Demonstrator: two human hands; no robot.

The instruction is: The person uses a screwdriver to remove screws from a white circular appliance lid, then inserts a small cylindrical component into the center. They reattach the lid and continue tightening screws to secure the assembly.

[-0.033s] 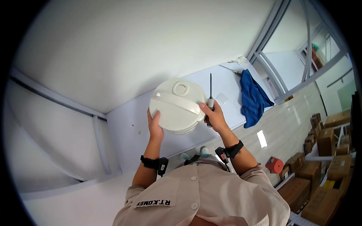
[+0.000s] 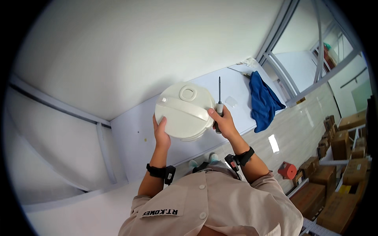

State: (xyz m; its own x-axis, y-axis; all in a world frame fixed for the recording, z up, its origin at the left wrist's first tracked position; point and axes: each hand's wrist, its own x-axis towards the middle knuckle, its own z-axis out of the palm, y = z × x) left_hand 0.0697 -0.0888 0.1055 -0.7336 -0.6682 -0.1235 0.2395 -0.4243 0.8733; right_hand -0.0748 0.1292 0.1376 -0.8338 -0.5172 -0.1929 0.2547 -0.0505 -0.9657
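Note:
A round cream-white rice cooker (image 2: 179, 122) is held up over the white table, its top facing me. A raised handle band crosses the lid, with an oval vent (image 2: 188, 93) beyond it and a small button at the band's left end. My left hand (image 2: 162, 133) grips its left side, thumb on top and fingers mostly hidden behind the rim. On the right side, my right hand (image 2: 224, 121) presses its thumb to the rim. That same hand also holds a grey-and-black screwdriver (image 2: 219, 107), shaft pointing away from me. What lies under the cooker is hidden.
A blue cloth (image 2: 263, 103) hangs over the table's right end, near another thin-shafted tool (image 2: 246, 74). A small clear plastic piece (image 2: 231, 102) lies right of the screwdriver. Metal-framed panels border the table (image 2: 130, 155). Cardboard boxes (image 2: 323, 177) and a red roll (image 2: 288, 170) sit lower right.

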